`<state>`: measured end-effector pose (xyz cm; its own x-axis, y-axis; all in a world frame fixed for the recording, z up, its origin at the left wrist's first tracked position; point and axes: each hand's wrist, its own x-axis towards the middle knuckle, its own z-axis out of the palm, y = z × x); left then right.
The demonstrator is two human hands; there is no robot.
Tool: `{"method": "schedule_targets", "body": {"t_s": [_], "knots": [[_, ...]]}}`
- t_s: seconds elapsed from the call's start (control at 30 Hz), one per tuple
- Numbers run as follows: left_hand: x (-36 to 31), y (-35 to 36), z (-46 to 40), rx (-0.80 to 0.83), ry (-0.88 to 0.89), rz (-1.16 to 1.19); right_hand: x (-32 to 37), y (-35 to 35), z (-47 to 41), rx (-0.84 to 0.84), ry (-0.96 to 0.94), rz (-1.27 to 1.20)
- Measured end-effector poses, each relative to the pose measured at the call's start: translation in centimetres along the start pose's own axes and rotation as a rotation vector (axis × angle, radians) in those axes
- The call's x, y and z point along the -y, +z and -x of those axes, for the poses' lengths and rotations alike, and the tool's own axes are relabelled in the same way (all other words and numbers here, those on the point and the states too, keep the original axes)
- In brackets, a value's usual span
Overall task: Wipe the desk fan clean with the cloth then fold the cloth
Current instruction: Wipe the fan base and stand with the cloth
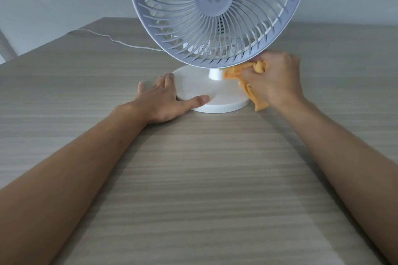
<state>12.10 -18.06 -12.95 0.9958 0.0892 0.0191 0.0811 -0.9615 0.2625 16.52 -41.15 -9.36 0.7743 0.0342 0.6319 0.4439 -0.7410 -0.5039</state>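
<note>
Cloth point(256, 84) bunched in right hand point(273, 80)

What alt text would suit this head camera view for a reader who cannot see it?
A person's right hand presses a bunched orange cloth against a white desk fan's neck, while the left hand steadies its round base on a wood-grain table.

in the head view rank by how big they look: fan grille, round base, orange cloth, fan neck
1. fan grille, cut off at the top
2. round base
3. orange cloth, mostly bunched in the right hand, so unsure
4. fan neck
</note>
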Motion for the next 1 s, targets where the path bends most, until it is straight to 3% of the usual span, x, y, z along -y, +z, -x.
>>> {"method": "schedule_targets", "body": {"t_s": [0.07,0.2,0.33,0.53,0.63,0.77,1.0], "knots": [[0.0,0.0,0.1,0.007,0.0,0.013,-0.2,0.7,-0.3,0.058,-0.019,0.05],[0.0,-0.2,0.1,-0.007,0.001,0.012,-0.4,1.4,0.3,0.432,-0.057,0.127],[0.1,0.1,0.1,-0.018,0.017,-0.006,-0.5,-0.4,0.2,0.486,0.028,0.025],[0.3,0.1,0.0,-0.023,0.038,-0.022,0.5,-2.2,1.1,0.648,0.008,-0.104],[0.4,0.1,0.1,-0.005,0.055,-0.036,0.5,-2.2,1.6,0.638,-0.018,-0.142],[0.3,-0.1,0.2,0.022,0.044,-0.025,-0.1,-1.1,1.5,0.456,-0.051,-0.029],[0.2,-0.2,0.3,0.011,0.052,-0.012,-1.8,2.8,-1.8,0.294,0.09,0.079]]}}
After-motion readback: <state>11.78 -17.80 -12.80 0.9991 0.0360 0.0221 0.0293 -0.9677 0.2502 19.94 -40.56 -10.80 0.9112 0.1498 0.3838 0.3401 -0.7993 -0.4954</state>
